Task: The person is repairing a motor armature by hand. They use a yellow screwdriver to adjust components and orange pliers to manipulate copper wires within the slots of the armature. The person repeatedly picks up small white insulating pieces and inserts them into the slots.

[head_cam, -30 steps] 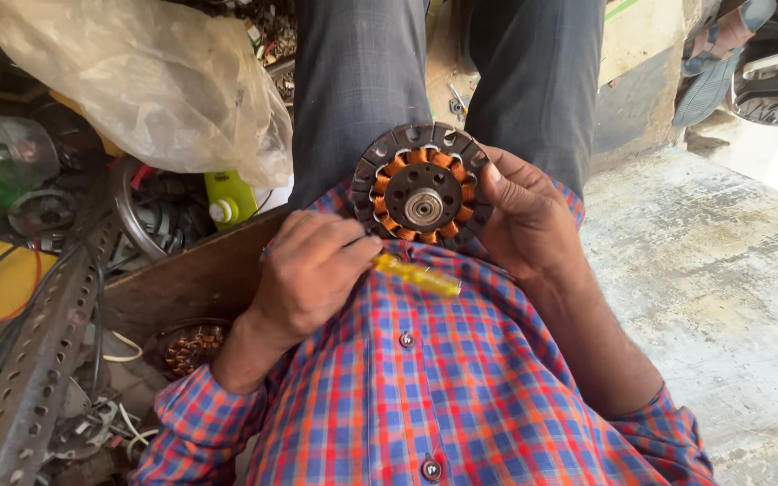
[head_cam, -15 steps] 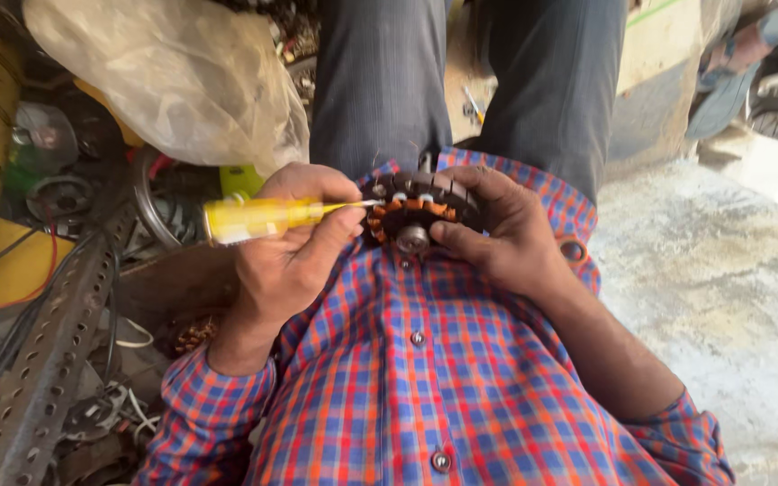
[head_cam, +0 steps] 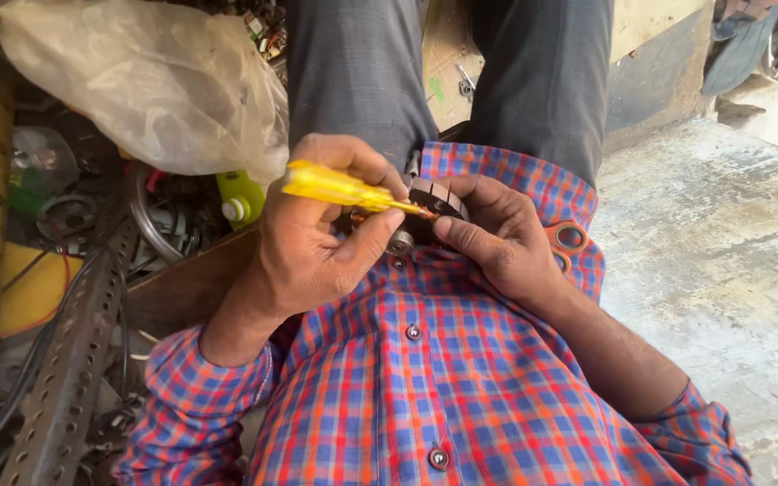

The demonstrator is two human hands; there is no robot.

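We hold a round, dark metal motor part with slotted laminated segments [head_cam: 432, 200] against the front of our red-and-blue checked shirt [head_cam: 461, 378], at about the middle of the scene, just below our grey trousers [head_cam: 362, 72]. Our right hand [head_cam: 506, 238] cups it from the right, the fingers curled closed around its rim and the thumb pressed along its near edge. Most of the part is hidden behind both hands, so we see only its upper edge and a small shiny hub below it.

Our left hand [head_cam: 317, 238] comes in from the left with its fingers wrapped tight around a screwdriver with a translucent yellow plastic handle [head_cam: 339, 187]. The handle points up and to the left; its tip meets the motor part between the two thumbs, though the exact contact point is hidden.

To the left of us lies a cluttered heap: a crumpled translucent plastic bag [head_cam: 155, 85] at the far left, a small lime-green bottle with a white cap [head_cam: 241, 198] just under it, and a perforated grey steel angle bar [head_cam: 74, 360] running toward the near left corner. On the right is a bare, stained concrete floor [head_cam: 722, 270].
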